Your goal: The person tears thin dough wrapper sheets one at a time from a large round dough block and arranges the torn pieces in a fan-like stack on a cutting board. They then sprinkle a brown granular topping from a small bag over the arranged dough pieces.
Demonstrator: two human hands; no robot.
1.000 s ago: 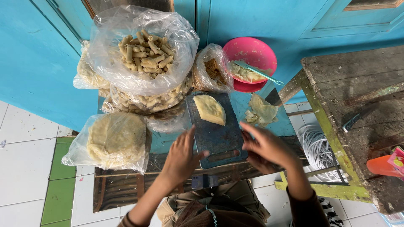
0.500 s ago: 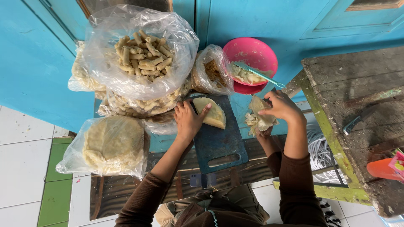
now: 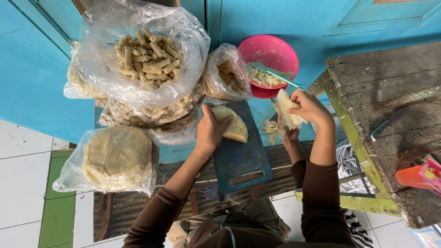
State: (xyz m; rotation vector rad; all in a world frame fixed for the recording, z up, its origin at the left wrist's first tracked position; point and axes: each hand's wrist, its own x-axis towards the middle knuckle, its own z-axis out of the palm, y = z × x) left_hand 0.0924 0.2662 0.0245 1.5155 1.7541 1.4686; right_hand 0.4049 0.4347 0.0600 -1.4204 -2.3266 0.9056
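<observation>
Lying under left hand, seemingly touching: wrapper.

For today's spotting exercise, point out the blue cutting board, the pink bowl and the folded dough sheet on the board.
blue cutting board point(image 3: 239, 160), head view, bare middle of its surface.
pink bowl point(image 3: 275, 53), head view, inner back wall.
folded dough sheet point(image 3: 235, 128), head view, its uncovered right half.

Four clear plastic bags are seen. A large open bag of pale rolled sticks is placed far left, upon a second bag of sticks. A small bag of brown crumbs stands right of it. A bag of round flat sheets lies near left.
</observation>
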